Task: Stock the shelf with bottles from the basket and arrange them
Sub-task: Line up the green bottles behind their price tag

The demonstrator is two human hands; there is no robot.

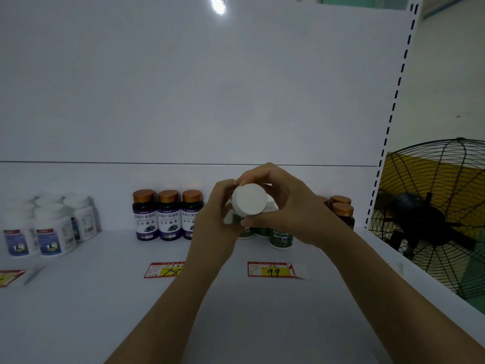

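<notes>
Over the white shelf, holding a bottle in both hands.
Curling the left hand round its green-labelled side and gripping the cap's edge between fingers and thumb of the right hand; tilting the flat, round, matte white cap toward the camera, just above green bottles, beside glossy purple bottles wearing shiny coppery caps.

One head-worn wide-angle camera faces the shelf squarely, tilted slightly down, close in. The back panel fills the upper frame; a fan shows at the right edge.
</notes>
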